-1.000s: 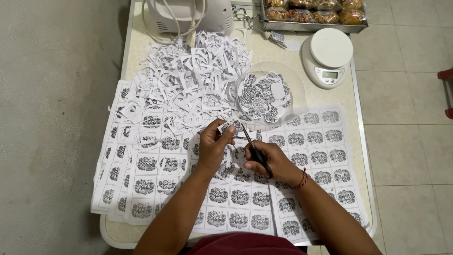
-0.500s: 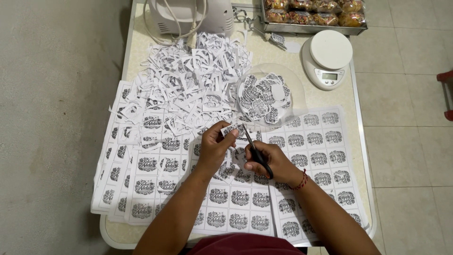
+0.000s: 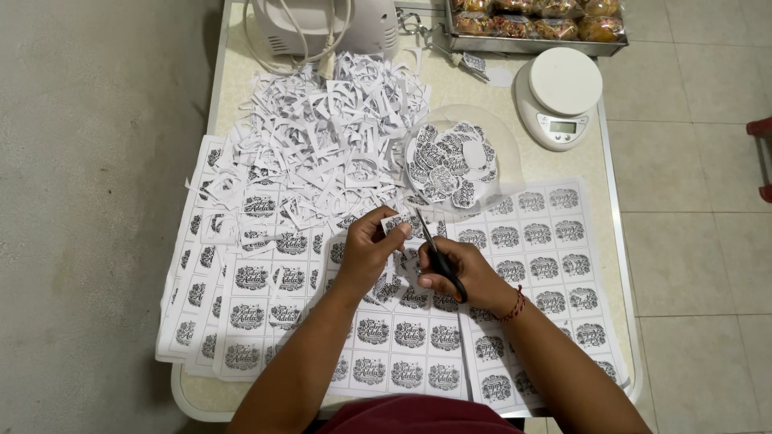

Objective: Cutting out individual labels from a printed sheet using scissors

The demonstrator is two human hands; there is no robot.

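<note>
Up at the far edge of the bench (image 3: 599, 173), a metal tray (image 3: 527, 43) holds a row of wrapped, browned baked goods (image 3: 537, 10), packed side by side. Nearer the middle lies a clear round plastic lid or dish (image 3: 511, 143), and in it sits a loose heap of cut-out printed labels (image 3: 450, 163), overlapping one another. Just right of the tray's near edge stands a white kitchen scale (image 3: 560, 95) with a round platform and a small display, bare on top. At the far left a white appliance (image 3: 322, 22) stands with its cord looped over its front.

Below that appliance spreads a wide pile of paper offcuts (image 3: 322, 128), thin white strips and frames, which spills onto the uncut label sheets (image 3: 547, 241) that cover most of the bench in overlapping layers.

The left hand (image 3: 366, 253) pinches a small piece of printed paper (image 3: 396, 223) between thumb and fingertips, lifted just above the sheets and close in front of the dish. The right hand (image 3: 466, 277) is closed through the black handles of a pair of scissors (image 3: 434, 249), whose blades point up toward the paper piece and meet its edge. A red cord bracelet (image 3: 515, 305) circles the right wrist. Both forearms cross the near sheets and hide some of the labels beneath them.
</note>
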